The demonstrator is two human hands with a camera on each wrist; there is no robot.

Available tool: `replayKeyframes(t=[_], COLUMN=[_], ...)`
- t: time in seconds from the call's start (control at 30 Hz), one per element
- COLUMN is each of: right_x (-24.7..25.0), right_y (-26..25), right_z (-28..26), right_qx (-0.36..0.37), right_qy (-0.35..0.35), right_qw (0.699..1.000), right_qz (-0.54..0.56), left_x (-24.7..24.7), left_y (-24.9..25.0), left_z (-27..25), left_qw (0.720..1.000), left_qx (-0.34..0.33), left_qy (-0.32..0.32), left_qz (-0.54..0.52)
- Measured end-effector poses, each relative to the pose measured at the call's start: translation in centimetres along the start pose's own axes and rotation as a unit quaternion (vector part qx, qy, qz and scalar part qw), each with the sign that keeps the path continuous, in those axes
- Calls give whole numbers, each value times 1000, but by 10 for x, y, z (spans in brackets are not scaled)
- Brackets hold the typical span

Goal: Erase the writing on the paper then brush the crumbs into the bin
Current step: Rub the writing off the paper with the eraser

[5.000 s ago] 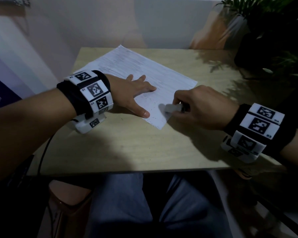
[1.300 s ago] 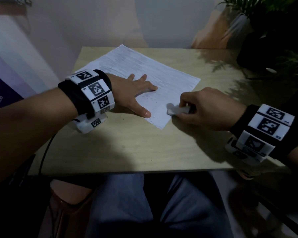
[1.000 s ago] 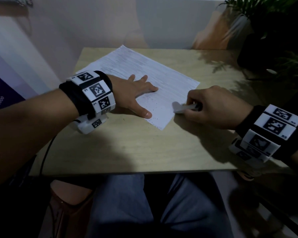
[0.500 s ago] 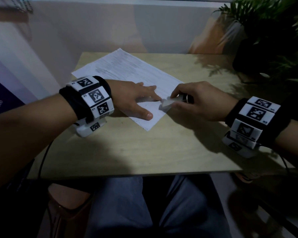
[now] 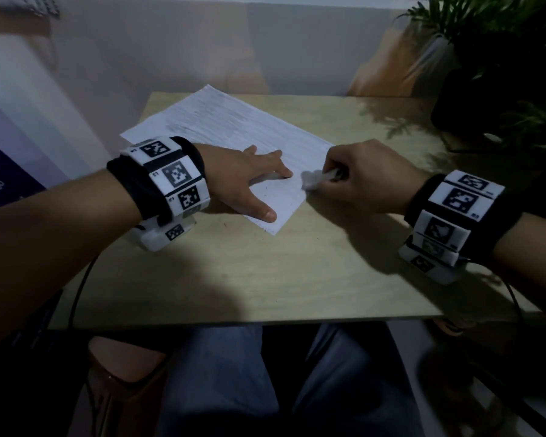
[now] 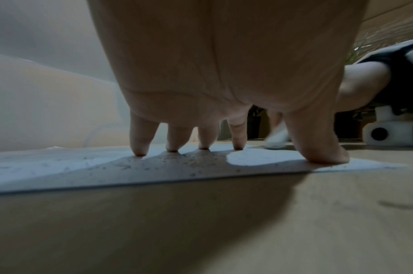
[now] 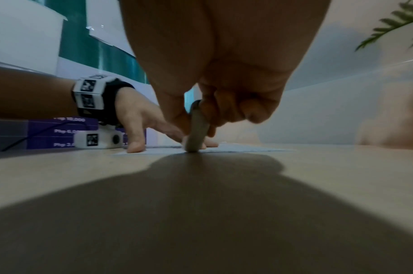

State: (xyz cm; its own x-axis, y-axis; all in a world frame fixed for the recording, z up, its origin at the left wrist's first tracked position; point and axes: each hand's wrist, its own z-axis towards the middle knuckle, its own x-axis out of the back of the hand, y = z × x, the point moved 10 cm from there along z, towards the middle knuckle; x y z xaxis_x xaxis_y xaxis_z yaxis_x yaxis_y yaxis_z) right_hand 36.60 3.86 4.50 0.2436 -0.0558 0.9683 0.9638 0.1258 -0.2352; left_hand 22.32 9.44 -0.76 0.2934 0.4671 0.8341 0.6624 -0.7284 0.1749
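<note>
A white sheet of paper (image 5: 234, 127) with faint lines lies slanted on the wooden table (image 5: 265, 272). My left hand (image 5: 249, 181) presses flat on its near part, fingers spread and straight; in the left wrist view the fingertips (image 6: 140, 152) and thumb touch the paper (image 6: 60, 170), which is dotted with dark crumbs (image 6: 194, 163). My right hand (image 5: 360, 178) pinches a white eraser (image 5: 311, 181) whose tip meets the paper's right edge, just right of my left index finger. The right wrist view shows the eraser (image 7: 197, 133) standing on end on the paper (image 7: 236, 148). No bin is in view.
A potted plant (image 5: 501, 58) stands at the table's far right corner. A wall runs behind the table. My legs (image 5: 265, 389) show below the near edge. A cable (image 5: 82, 288) hangs off the left side.
The right hand rubbed the eraser back and forth at the paper's right edge and now sits closer to my left index finger. The left hand stayed pressed on the sheet.
</note>
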Motion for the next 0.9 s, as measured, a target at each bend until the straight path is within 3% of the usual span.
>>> replayKeyframes(t=[0.07,0.2,0.37,0.53,0.67,0.73,0.83,0.9], right_x=[2,-13,0,-5,1,3,-5,-6], right_y=[-1,-35,2,-13,3,-2,-24,-20], right_z=[2,-9,7,2,11,9,0,1], right_qx=[6,92,14,43,6,24,68,51], right_qy=[23,-48,14,-17,12,19,-34,-45], right_qw=[999,994,1000,996,999,999,994,994], right_qz=[-24,36,20,77,41,37,84,89], left_x=[-1,-1,-1,3,0,-3,-3,-3], left_y=[0,0,1,7,4,3,4,3], left_z=[0,0,0,-2,-2,-1,-2,-2], left_qw=[1000,1000,1000,1000,1000,1000,999,999], left_qx=[-2,-4,-5,-15,-4,-2,-1,4], left_qy=[0,1,-2,11,-2,-14,-22,-26], left_qz=[-2,-4,4,9,7,18,26,30])
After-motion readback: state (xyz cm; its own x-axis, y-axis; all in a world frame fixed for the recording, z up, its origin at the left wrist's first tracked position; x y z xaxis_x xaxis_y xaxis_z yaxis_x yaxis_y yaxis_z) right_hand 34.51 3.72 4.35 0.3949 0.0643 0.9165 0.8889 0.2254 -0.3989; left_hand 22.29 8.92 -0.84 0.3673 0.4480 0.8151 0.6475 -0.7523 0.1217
